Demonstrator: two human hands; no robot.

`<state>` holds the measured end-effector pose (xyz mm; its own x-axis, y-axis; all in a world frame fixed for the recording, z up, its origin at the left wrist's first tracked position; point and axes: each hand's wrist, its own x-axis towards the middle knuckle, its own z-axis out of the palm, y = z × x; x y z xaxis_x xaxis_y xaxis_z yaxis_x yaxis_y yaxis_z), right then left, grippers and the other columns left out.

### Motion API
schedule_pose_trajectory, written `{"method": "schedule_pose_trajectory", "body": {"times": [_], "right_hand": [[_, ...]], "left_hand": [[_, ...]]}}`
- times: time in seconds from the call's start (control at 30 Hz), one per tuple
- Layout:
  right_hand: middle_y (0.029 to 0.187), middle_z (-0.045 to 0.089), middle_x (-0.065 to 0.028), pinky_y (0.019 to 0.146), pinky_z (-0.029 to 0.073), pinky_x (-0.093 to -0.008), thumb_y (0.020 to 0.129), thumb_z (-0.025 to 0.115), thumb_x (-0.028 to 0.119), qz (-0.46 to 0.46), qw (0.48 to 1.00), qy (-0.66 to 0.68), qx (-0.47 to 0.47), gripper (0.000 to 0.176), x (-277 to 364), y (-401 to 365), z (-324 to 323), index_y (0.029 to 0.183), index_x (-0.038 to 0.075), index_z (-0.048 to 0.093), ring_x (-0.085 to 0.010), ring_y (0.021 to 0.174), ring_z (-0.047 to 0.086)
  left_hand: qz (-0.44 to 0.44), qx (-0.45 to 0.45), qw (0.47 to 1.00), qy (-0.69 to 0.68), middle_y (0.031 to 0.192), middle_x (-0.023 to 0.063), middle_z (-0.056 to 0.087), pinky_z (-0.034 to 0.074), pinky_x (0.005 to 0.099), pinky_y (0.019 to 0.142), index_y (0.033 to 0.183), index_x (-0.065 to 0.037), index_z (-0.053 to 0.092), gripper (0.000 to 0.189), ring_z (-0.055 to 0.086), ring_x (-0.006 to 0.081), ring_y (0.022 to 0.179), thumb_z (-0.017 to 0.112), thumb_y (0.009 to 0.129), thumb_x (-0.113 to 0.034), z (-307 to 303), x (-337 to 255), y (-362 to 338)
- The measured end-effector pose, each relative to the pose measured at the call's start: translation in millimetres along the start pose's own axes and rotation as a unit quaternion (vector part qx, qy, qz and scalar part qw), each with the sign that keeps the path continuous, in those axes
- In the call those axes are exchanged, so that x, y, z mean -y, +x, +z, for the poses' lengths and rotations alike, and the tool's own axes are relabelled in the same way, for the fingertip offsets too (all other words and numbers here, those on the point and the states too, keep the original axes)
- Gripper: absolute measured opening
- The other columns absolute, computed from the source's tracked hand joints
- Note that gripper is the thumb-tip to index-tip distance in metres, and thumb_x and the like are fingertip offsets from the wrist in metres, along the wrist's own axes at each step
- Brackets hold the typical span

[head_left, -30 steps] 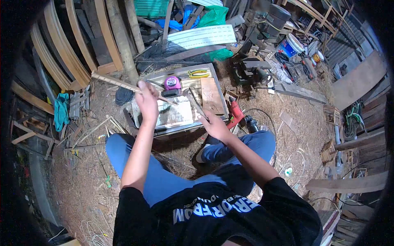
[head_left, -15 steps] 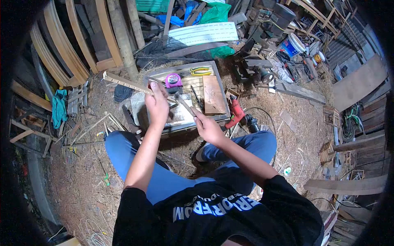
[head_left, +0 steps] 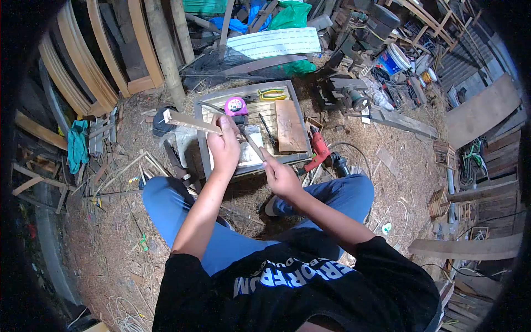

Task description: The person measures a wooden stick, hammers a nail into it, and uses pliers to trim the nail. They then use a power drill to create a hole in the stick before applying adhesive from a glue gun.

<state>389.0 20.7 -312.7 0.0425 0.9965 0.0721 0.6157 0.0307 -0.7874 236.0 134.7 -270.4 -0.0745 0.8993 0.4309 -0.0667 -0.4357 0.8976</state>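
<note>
Markings: the black T-shirt [head_left: 310, 293] carries large white lettering; "FROM" can be read, the remainder is distorted by folds. The pink tape measure [head_left: 235, 106] bears a label with a figure resembling 7; its other print is too small to read. The label on the white-and-blue bucket [head_left: 394, 60], far right, is illegible.

Work surface: a low slatted table [head_left: 295, 105] with a grey frame stands ahead of the seated person. On it, the tape measure lies at the far left, yellow-handled pliers [head_left: 272, 94] at the far edge, and a brown board [head_left: 290, 126] at the right. A red power drill [head_left: 318, 150] rests just beyond the right edge.

Hands: the left hand [head_left: 224, 146] is wrapped around a wooden strip [head_left: 193, 122], which projects to the left above the table. The right hand [head_left: 282, 178] grips a narrow tool [head_left: 253, 145], its far end near the left hand; contact with the strip cannot be determined.

Room: straw-like debris covers the floor [head_left: 116, 254]. Long wooden mouldings [head_left: 77, 61] stand far left; planks [head_left: 487, 207] are stacked right.
</note>
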Motion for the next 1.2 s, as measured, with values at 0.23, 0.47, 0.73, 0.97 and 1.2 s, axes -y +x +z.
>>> {"method": "schedule_pose_trajectory", "body": {"times": [0.23,0.47,0.73,0.97,1.2], "right_hand": [[0.084,0.067,-0.0281,0.068,0.053,-0.0487,0.109,0.051,0.026,-0.012,0.998,0.023,-0.059,0.051,10.0,-7.8,-3.6,0.160,0.021,0.048,-0.0435,0.071,0.068],[0.086,0.067,-0.0311,0.071,0.051,-0.0565,0.109,0.050,0.022,-0.003,0.999,0.011,-0.041,0.051,-5.5,1.8,-8.3,0.158,0.013,0.047,-0.0501,0.080,0.067],[0.100,0.068,-0.0333,0.078,0.053,-0.0564,0.109,0.052,0.022,0.027,0.999,-0.030,0.026,0.051,-25.7,-3.6,-4.5,0.157,0.009,0.047,-0.0509,0.086,0.068],[0.088,0.068,-0.0301,0.074,0.052,-0.0555,0.110,0.051,0.024,0.005,1.000,-0.025,-0.008,0.045,-9.0,2.6,-0.6,0.154,0.013,0.053,-0.0480,0.079,0.068],[0.081,0.066,-0.0295,0.069,0.051,-0.0553,0.108,0.054,0.022,0.025,0.999,0.024,-0.026,0.046,19.2,9.7,-14.6,0.153,0.010,0.053,-0.0493,0.071,0.065]], "left_hand": [[0.020,0.003,1.000,0.020,0.074,-0.0024,0.045,0.036,0.0275,0.057,0.095,-0.006,0.048,0.031,0.042,0.0071,0.064,0.039,0.117,-0.024,-3.2,1.5,3.7],[-0.003,0.000,1.000,-0.004,0.072,-0.0019,0.044,0.033,0.0281,0.055,0.095,-0.005,0.050,0.034,0.041,0.0076,0.062,0.039,0.118,-0.029,-4.8,5.6,5.9],[0.028,0.018,0.999,0.015,0.073,-0.0029,0.042,0.032,0.0276,0.056,0.091,-0.007,0.046,0.034,0.039,0.0071,0.063,0.041,0.118,-0.028,0.0,-2.7,4.3],[0.028,0.013,0.999,0.023,0.070,-0.0030,0.037,0.029,0.0290,0.056,0.087,-0.009,0.039,0.036,0.035,0.0079,0.062,0.039,0.118,-0.027,-5.0,2.4,-2.8],[0.019,0.021,0.999,-0.024,0.068,-0.0021,0.035,0.027,0.0306,0.056,0.082,-0.010,0.038,0.042,0.033,0.0088,0.061,0.038,0.117,-0.032,-16.4,-1.0,-9.7]]}}
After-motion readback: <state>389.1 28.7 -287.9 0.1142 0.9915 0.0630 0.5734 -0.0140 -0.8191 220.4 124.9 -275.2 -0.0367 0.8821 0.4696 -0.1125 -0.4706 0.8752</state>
